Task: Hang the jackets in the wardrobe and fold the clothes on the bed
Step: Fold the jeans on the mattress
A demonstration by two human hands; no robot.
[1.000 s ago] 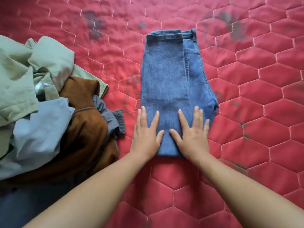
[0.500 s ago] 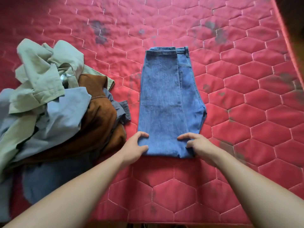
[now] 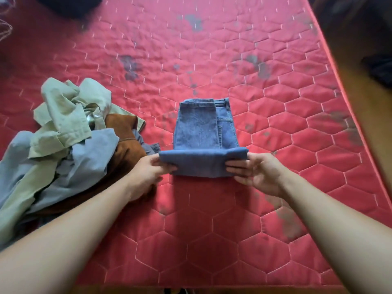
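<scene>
Folded blue jeans [image 3: 201, 132] lie on the red quilted bed [image 3: 233, 219], waistband at the far end. The near end of the jeans is lifted off the bed and turned up toward the waistband. My left hand [image 3: 148, 170] pinches the left corner of that raised end. My right hand [image 3: 254, 172] pinches its right corner, fingers under the fabric and thumb on top. A heap of unfolded clothes [image 3: 63, 145] in pale green, light blue and brown lies to the left, close to my left wrist.
The bed's right edge [image 3: 347, 115] runs diagonally, with wooden floor beyond it. A dark object [image 3: 70, 5] sits at the bed's far left. Another dark item [image 3: 379, 68] lies on the floor at the right.
Both hands went from pressing flat on the jeans to gripping the near end's corners and lifting it toward the waistband. The view has pulled back and shows more of the bed.
</scene>
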